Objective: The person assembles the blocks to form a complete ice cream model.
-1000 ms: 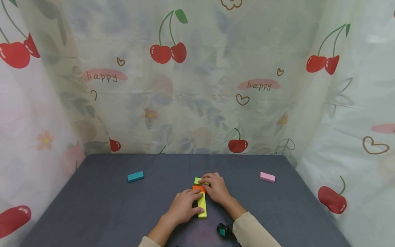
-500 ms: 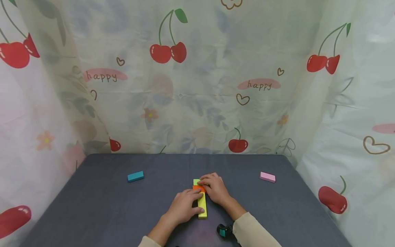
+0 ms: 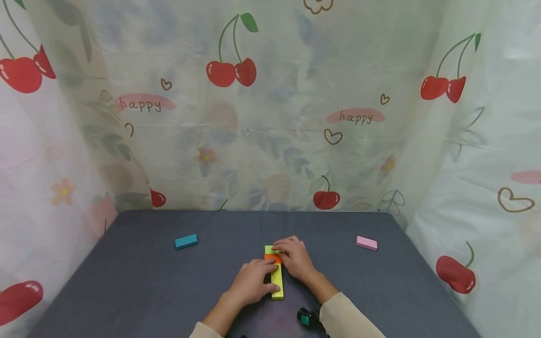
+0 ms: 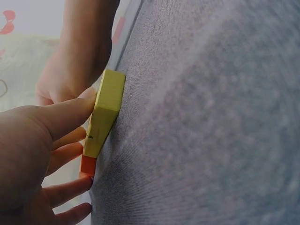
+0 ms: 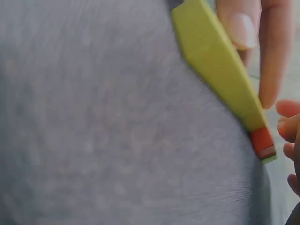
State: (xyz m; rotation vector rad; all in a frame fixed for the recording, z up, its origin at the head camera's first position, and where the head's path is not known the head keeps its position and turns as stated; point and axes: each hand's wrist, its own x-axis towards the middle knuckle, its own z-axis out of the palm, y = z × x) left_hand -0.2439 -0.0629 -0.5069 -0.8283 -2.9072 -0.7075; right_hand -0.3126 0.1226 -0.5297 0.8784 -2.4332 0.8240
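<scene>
Teal block: lies by itself on the left of the table [image 3: 139,286], towards its far edge, well apart from both hands.
Left hand [image 3: 250,284]: spread wide, not gripping; thumb on the near end of the yellow block, a fingertip by its far end. A sideways push from the thumb could swing that block out of line.
Green block [image 3: 268,249]: farthest of the row, set crosswise, partly covered by fingers.
Orange block [image 3: 268,257]: between green and yellow, also crosswise; pressing too hard at either end would probably shove it askew or reopen a gap.
Yellow block [image 3: 276,278]: nearest, lengthwise, its far end against the orange.
Right hand [image 3: 297,258]: bent fingers over the green; cannot tell whether they pinch it. Lifting fast could drag green away, should a fingertip catch.
Pink block [image 3: 366,243]: alone at right, touched by neither hand.
</scene>
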